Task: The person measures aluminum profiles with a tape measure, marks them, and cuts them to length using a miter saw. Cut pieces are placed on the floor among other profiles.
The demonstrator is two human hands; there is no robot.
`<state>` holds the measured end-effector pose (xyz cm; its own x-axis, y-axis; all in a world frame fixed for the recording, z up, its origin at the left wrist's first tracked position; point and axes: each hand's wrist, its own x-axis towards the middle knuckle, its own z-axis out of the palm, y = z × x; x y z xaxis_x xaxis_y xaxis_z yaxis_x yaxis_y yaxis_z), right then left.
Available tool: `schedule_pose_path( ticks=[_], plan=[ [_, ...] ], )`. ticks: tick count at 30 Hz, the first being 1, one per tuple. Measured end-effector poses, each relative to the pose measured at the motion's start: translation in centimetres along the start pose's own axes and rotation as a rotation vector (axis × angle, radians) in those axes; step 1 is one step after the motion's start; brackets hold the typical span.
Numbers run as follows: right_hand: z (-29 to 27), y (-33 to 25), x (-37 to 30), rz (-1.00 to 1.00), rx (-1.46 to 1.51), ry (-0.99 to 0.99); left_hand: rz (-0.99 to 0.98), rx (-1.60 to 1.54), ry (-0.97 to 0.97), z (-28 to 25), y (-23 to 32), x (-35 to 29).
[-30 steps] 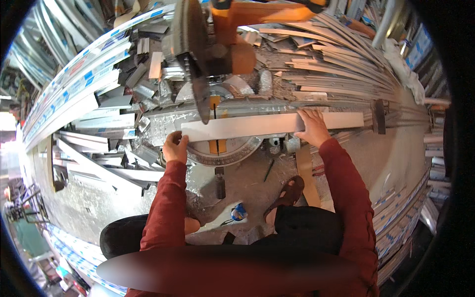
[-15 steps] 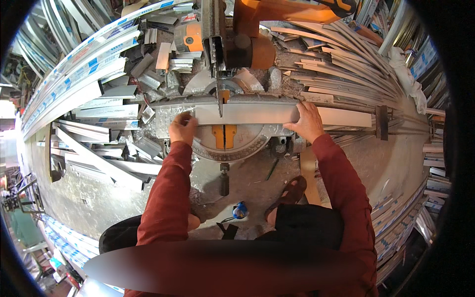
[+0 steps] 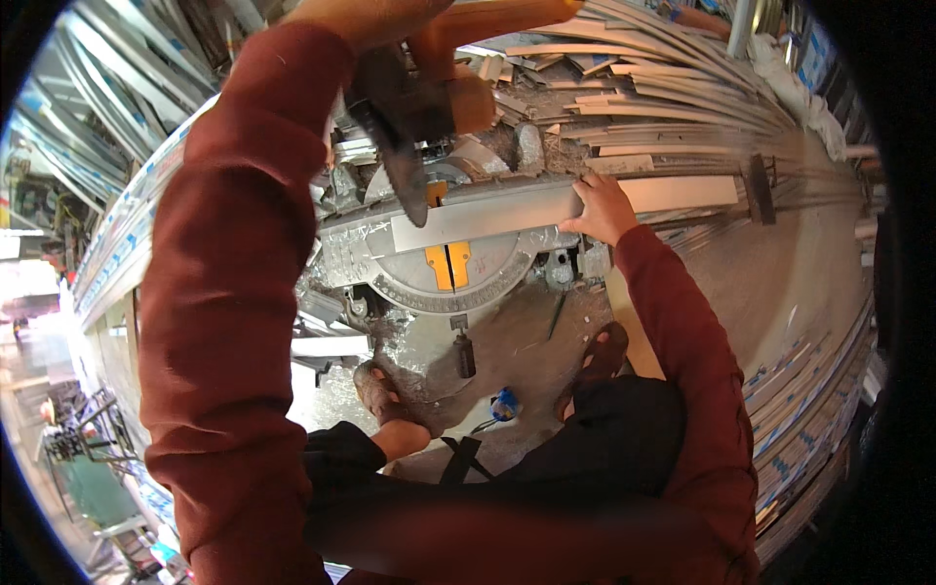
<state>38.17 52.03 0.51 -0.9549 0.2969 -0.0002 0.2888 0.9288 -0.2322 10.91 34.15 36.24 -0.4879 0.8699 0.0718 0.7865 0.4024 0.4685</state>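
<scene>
A long pale flat profile strip (image 3: 497, 213) lies across the miter saw's round base (image 3: 390, 273), along its fence. My right hand (image 3: 606, 208) grips it right of the blade, thumb on the near side and fingers over the far edge. Up at the top edge, my left hand (image 3: 375, 18) is beside the orange saw handle (image 3: 497, 21); its fingers are cut off by the frame, so its hold cannot be made out. The circular blade (image 3: 398, 171) hangs over the strip's left part. An orange slotted insert (image 3: 448, 266) shows in the base.
A dark upright block (image 3: 758, 190) stands at the strip's right end. Many thin offcuts (image 3: 682, 107) fan out behind the saw. Bundled long profiles (image 3: 127, 244) lie at the left. Between my feet on the floor sits a small blue object (image 3: 504, 404).
My left hand has left the strip's left end and risen to the saw handle. The blade looks tilted with my head's shift. My right hand stays on the strip.
</scene>
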Motion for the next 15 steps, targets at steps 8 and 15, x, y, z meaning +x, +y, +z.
schedule_pose_path(
  ticks=[8,15],
  plan=[
    [1.8,2.0,0.3,0.01,0.133,-0.015,0.412,0.016,-0.212,8.7,2.7,-10.1],
    [3.1,2.0,0.0,0.025,0.082,-0.079,0.108,-0.232,-0.322,13.0,4.4,-15.3]
  ],
)
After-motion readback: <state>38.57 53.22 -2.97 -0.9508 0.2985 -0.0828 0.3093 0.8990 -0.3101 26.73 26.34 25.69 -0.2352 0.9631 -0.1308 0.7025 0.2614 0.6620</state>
